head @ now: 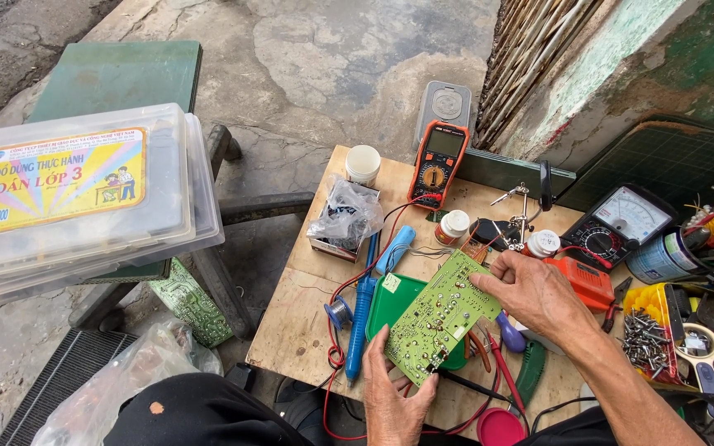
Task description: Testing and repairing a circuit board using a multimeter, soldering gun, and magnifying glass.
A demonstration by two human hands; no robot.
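Left hand point(392, 396) and right hand point(530, 293) pinch opposite ends of the green circuit board point(442, 315), apparently angled lower-left to upper-right.

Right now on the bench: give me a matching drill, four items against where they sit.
Things:
1. green circuit board
2. orange multimeter
3. blue soldering iron
4. tray of screws

Places:
A. far edge of the wooden table, screen up
B. right side, past the right hand
C. held between both hands, left hand at its near corner
D. lying left of the green board, beside a solder spool

Pairs: 1-C, 2-A, 3-D, 4-B
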